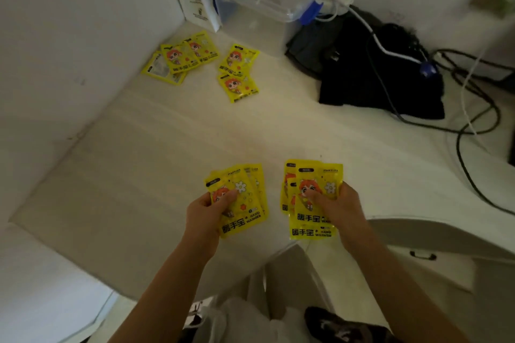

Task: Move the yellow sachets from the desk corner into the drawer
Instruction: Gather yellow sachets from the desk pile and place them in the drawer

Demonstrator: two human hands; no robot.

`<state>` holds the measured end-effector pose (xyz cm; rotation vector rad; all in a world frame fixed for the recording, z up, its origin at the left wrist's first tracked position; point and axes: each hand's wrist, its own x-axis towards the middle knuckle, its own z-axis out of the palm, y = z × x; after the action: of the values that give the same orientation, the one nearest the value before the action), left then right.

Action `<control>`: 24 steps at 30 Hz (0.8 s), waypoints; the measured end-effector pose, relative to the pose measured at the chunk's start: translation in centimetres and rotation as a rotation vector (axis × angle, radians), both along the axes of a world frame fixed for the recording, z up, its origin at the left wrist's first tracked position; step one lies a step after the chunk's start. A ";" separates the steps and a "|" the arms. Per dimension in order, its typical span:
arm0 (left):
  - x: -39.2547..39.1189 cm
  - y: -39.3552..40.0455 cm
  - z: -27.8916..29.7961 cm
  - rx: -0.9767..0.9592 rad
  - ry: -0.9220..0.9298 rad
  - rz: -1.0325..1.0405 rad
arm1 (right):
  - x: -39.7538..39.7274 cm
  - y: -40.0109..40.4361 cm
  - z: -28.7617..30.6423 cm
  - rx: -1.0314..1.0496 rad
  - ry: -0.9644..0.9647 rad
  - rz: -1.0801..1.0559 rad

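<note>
The left hand (207,210) grips a fanned stack of yellow sachets (239,200), thumb curled over the glossy printed faces and fingers tucked beneath; the right hand (333,203) pinches a second fanned stack (309,220) the same way, thumb on top. Both stacks hover above the near edge of the pale, faintly grained worktop (167,147). More flat, shiny rectangular sachets lie in the far corner, an overlapping pile (181,57) by the wall and a pair (238,72) just beside it.
</note>
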<state>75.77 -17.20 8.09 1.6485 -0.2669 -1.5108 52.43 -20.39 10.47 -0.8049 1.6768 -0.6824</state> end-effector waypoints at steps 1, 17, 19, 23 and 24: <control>-0.2 0.9 0.1 0.005 0.002 -0.032 | -0.2 1.6 0.1 0.007 -0.007 -0.028; -12.5 10.2 1.0 -0.008 -0.023 -0.639 | -9.3 23.4 1.0 0.047 -0.070 -0.507; -14.9 12.1 1.1 0.000 -0.011 -0.702 | -10.9 26.5 1.0 0.043 -0.074 -0.580; -19.6 16.7 1.2 -0.021 -0.011 -0.802 | -14.2 33.2 1.3 0.027 -0.119 -0.739; -20.8 18.0 1.2 -0.030 -0.006 -0.816 | -15.1 34.9 1.3 0.024 -0.134 -0.779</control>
<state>54.99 0.81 9.32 1.5950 -1.0556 -2.0615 37.36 14.51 11.77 -0.0494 1.8564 -1.2078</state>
